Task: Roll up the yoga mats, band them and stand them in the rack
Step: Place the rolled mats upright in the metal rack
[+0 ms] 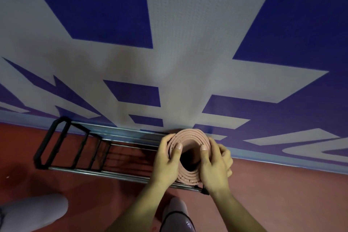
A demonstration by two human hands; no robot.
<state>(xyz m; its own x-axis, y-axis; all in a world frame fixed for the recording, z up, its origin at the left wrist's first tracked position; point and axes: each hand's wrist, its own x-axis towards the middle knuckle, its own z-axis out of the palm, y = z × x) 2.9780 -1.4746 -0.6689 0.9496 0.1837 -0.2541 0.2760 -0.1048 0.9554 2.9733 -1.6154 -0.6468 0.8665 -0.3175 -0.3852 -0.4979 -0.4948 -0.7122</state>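
Note:
A pink rolled-up yoga mat (pixel 190 138) stands upright at the right end of the rack (pixel 79 149), seen end-on from above with its spiral layers showing. My left hand (pixel 167 158) grips its left side, thumb over the top rim. My right hand (pixel 214 164) grips the right side, thumb also hooked over the rim. The rack is a low frame of black end loops and metal rails along the wall. No band is visible from this angle.
The rack's left and middle slots hold nothing. A blue and grey patterned wall (pixel 169 43) rises directly behind the rack. The floor (pixel 282 194) is red. My knee (pixel 33 211) shows at lower left and my foot (pixel 177 214) is below the mat.

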